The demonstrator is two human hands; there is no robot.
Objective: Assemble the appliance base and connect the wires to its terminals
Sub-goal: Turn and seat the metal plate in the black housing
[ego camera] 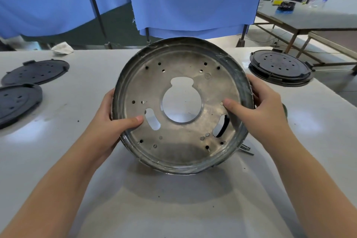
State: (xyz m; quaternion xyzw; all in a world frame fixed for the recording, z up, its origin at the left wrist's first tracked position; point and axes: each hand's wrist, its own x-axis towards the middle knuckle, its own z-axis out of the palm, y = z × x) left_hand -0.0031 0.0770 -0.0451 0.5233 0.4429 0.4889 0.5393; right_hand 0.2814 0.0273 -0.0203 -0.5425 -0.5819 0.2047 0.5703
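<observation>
Bare metal base pan (183,137) was tilted up off the grey table (173,199) in front of me, open face and its keyhole cutout toward me, with the black plastic covers (36,71) lying well apart to either side and no wires visible. My left hand (116,120) gripped the left rim, thumb pressed on the inner face beside the slot; my right hand (258,102) gripped the right rim, thumb inside, fingers wrapped behind. Best approach, I judged: keep both rim grips, line up the holes before seating it.
</observation>
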